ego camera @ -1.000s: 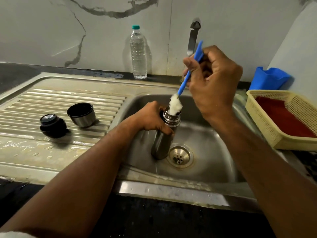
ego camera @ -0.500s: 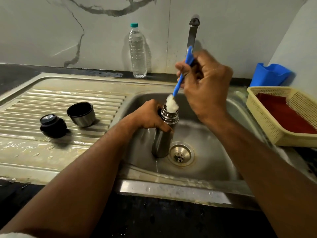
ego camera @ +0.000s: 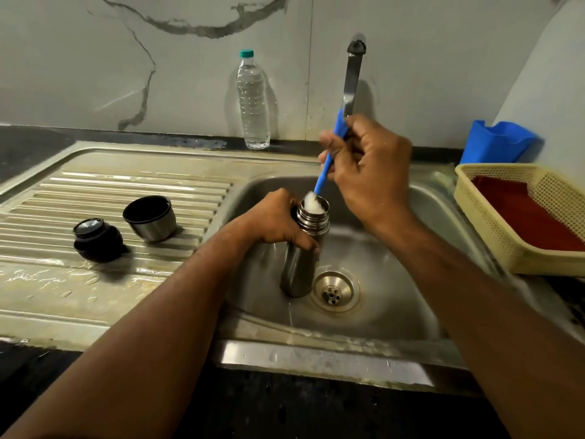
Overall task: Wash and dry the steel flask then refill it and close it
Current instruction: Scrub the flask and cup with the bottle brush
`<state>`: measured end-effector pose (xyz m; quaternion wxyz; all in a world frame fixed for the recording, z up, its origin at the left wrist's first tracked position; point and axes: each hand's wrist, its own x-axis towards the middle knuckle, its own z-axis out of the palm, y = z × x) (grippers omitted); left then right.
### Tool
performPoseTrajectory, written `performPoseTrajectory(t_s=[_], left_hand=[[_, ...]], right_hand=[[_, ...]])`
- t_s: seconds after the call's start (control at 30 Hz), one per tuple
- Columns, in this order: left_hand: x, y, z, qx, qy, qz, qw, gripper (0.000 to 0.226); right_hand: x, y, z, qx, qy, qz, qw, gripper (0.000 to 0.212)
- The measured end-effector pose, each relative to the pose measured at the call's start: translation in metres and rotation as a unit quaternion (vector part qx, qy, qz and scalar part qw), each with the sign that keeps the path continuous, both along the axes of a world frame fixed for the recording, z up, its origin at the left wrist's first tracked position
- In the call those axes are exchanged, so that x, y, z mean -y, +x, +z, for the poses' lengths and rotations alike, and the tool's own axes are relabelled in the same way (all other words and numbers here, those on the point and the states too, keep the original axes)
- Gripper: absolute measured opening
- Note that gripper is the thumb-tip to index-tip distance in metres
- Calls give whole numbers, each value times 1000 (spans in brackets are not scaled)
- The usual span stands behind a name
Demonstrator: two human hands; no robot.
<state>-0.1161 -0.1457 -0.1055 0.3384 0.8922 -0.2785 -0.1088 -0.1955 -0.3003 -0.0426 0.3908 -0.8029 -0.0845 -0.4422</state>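
Standing upright in the sink (ego camera: 395, 315), just beside the drain (ego camera: 334, 291) on its left, is an open steel flask (ego camera: 300, 258). The left hand (ego camera: 275, 221) grips the flask just under its threaded neck, fingers curled tight round the body. The right hand (ego camera: 368, 167) is raised above and behind the flask, its fingers closed on the blue handle of a bottle brush (ego camera: 329, 160). The handle slants down toward the flask, and the brush's white foamy head sits in the flask's mouth, partly inside it.

To the left of the sink, on the ribbed draining board (ego camera: 95, 198), a steel cup (ego camera: 150, 217) with a dark inside stands mouth up. A black stopper (ego camera: 96, 239) rests just beside it, farther from the sink. The draining board in front of them is wet, with drops and streaks of water.

Behind the sink, against the marbled wall, a clear plastic water bottle (ego camera: 253, 99) with a green cap stands upright. A steel tap (ego camera: 353, 77) hangs down from the wall above the sink's back edge.

To the right of the sink, on the counter (ego camera: 563, 296), sits a yellow plastic basket (ego camera: 493, 229) holding a red cloth (ego camera: 528, 217). Behind the basket is a blue plastic container (ego camera: 497, 142).
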Motion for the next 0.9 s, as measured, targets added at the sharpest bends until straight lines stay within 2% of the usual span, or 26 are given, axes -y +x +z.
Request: performPoseTrajectory(t_s=[0.07, 0.1, 0.2, 0.23, 0.37, 0.5, 0.63, 0.67, 0.7, 0.8, 0.83, 0.9], left_hand=[[2, -1, 1, 5, 6, -5, 1000, 46], [3, -2, 2, 8, 10, -8, 1000, 46], [3, -3, 2, 16, 8, -2, 1000, 42], [3, -3, 2, 13, 8, 1, 1000, 42], [5, -3, 2, -4, 12, -10, 1000, 47], [4, -3, 3, 2, 6, -7, 1000, 44], [4, -3, 1, 0, 8, -8, 1000, 46], [4, -3, 1, 1, 10, -7, 1000, 47], [4, -3, 1, 3, 11, -5, 1000, 46], [3, -2, 2, 10, 10, 3, 1000, 43], [2, -2, 2, 10, 8, 4, 1000, 43], [2, -3, 2, 4, 8, 2, 1000, 44]], right_hand=[[4, -4, 11, 38, 8, -16, 999, 27], [6, -4, 11, 25, 8, -17, 1000, 26], [4, 1, -1, -91, -2, 15, 996, 20], [5, 1, -1, -88, 3, 16, 996, 21], [10, -5, 13, 45, 23, -15, 999, 28], [0, -3, -3, -56, -3, 36, 998, 25], [3, -9, 13, 64, -1, 7, 998, 28], [2, -9, 14, 71, -1, 7, 997, 28], [1, -9, 12, 53, -6, 11, 999, 27], [-1, -3, -2, -82, -49, 27, 995, 22], [0, -3, -2, -88, -47, 31, 995, 22], [3, -6, 7, -17, -29, 17, 999, 24]])
